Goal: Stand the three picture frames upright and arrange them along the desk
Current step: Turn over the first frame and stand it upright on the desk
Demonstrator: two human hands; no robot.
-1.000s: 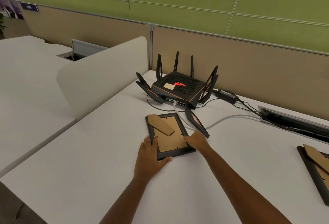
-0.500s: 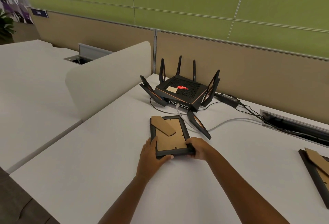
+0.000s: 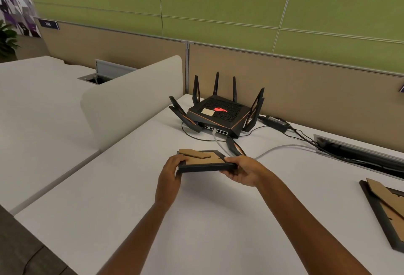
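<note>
The white desk [image 3: 218, 220] carries everything, and along its back edge a cable trough [image 3: 358, 154] is sunk into the top; only dark cables are seen inside it, and nothing else can be told. In the back left corner of the desk a black router [image 3: 216, 116] with antennas is placed, and its cables run toward the trough. At the right edge a second picture frame [image 3: 387, 211] is laid face down, cut by the view. A third frame is not seen.

The first picture frame [image 3: 205, 163] is held just above the desk, near the middle and in front of the router, back side up, almost flat. It is gripped at its left end by the left hand [image 3: 171, 172] and at its right end by the right hand [image 3: 242, 171], fingers closed around the border.

To do the step well, the cardboard stand [image 3: 193, 153] should probably be opened out fully first. Then the frame is best turned upright and set down away from the router cables, so that the stand rests flat.
</note>
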